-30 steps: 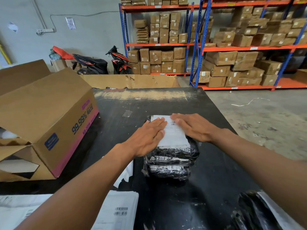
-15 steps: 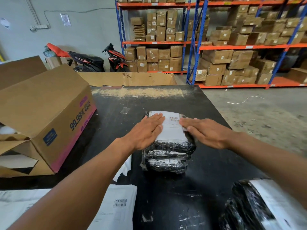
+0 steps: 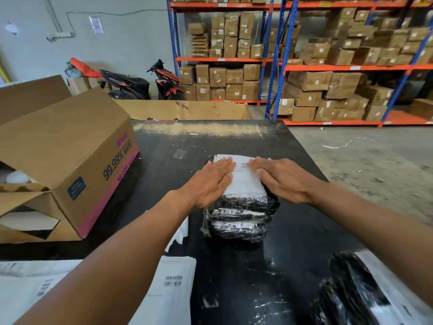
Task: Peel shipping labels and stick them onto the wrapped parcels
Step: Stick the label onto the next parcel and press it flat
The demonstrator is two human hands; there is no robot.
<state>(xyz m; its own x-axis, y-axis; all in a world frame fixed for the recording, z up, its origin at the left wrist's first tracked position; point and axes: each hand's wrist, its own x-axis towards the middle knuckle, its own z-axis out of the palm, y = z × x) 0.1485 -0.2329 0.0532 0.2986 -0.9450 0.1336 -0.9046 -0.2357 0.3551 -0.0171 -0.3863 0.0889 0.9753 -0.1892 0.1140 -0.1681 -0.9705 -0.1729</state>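
On the top parcel (image 3: 243, 202), left hand (image 3: 208, 181) and right hand (image 3: 281, 179) press flat, fingers straight, on the label (image 3: 243, 181).

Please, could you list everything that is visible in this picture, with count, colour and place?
table: one, black, centre.
parcel stack: about three, black wrap, middle of table.
shipping label: one, white, on the top parcel.
second parcel pile: count unclear, black with white labels, near right corner.
label sheets: a pile, white, near left edge.
cardboard box: one, brown with pink band, left.
scooters: two, black and red, far wall.
racks: blue and orange, holding brown cartons, far right.
left hand: flat, pressing label's left side.
right hand: flat, pressing label's right side.
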